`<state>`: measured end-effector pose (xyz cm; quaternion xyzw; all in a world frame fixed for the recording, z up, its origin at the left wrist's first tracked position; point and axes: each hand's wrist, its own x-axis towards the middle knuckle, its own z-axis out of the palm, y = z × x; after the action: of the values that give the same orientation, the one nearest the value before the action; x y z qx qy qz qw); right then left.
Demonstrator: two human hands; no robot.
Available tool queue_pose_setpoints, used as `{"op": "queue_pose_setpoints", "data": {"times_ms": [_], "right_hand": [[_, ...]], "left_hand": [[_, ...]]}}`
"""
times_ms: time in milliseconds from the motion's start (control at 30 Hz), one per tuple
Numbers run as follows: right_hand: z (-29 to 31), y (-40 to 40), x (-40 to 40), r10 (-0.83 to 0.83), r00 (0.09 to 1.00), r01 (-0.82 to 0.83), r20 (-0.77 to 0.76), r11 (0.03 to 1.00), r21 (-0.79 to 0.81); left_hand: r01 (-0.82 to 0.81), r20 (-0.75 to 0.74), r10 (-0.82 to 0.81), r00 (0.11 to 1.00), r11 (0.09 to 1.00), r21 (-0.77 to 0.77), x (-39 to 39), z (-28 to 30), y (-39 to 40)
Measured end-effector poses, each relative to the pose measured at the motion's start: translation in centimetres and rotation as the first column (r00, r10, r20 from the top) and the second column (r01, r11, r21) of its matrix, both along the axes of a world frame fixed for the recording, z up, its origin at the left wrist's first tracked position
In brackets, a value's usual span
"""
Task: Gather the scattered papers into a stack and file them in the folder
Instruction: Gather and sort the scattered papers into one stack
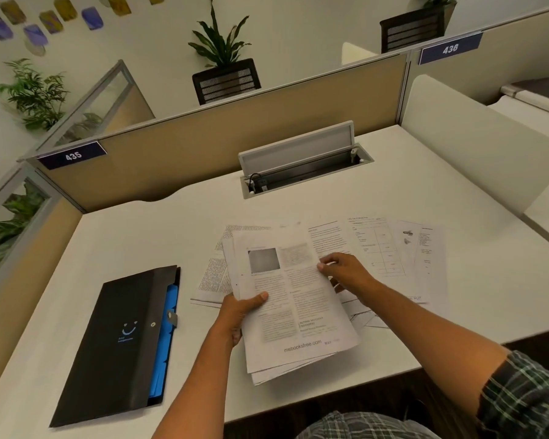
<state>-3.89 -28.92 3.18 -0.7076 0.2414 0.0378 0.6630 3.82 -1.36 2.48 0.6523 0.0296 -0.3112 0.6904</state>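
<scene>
A stack of printed papers [293, 299] is lifted above the white desk [140, 236], tilted toward me. My left hand [240, 315] grips its left edge, thumb on top. My right hand [346, 272] pinches the stack's right edge near the top. More loose sheets [387, 248] lie fanned on the desk beyond and to the right of the stack, and some [211, 277] lie under its left side. A black folder [118, 343] with blue inner dividers rests shut on the desk at the left, apart from both hands.
An open cable tray [301, 163] is sunk into the desk at the back. Tan partition walls [203, 144] close the back and left. A white divider panel [476, 147] stands at the right. The desk's front edge runs just below the stack.
</scene>
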Motion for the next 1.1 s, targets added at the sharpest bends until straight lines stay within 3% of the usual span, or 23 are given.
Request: {"op": "queue_pose_setpoints", "data": {"times_ms": [100,167,267,400,633,833,1100], "right_hand": [[-1.0,-1.2,-0.7,-0.107,0.988,0.063,-0.112,0.938,-0.341],[-1.4,-1.9,-1.4,-0.177,0.962,0.006,-0.21,0.777,-0.63],[-2.0,-2.5,-1.9,-0.23,0.902,-0.176,-0.366,0.578,-0.797],[-2.9,-2.5,-1.8,-0.254,0.875,-0.245,-0.413,0.502,-0.829],[-2.8,-2.8,-0.9,-0.303,0.85,-0.146,-0.432,0.651,-0.744],[-2.8,-2.2,-1.0,-0.33,0.858,-0.179,-0.394,0.527,-0.831],[-2.5,-1.8,-1.0,-0.333,0.863,-0.119,-0.379,0.594,-0.796]], "left_hand": [[-0.007,-0.042,0.007,0.999,1.0,0.014,0.1,-0.9,0.8],[-0.011,-0.066,0.013,0.998,1.0,0.029,0.1,-1.4,1.2],[-0.013,-0.096,0.018,0.995,0.998,0.057,-0.1,-2.1,1.5],[-0.037,-0.096,0.045,0.994,0.996,0.083,-0.4,-2.6,1.5],[-0.115,-0.11,0.124,0.986,0.99,0.082,-0.6,-3.2,1.4],[-0.131,-0.108,0.136,0.985,0.99,0.052,-0.7,-3.3,1.7],[-0.126,-0.079,0.131,0.988,0.99,0.059,-1.0,-3.1,1.3]]}}
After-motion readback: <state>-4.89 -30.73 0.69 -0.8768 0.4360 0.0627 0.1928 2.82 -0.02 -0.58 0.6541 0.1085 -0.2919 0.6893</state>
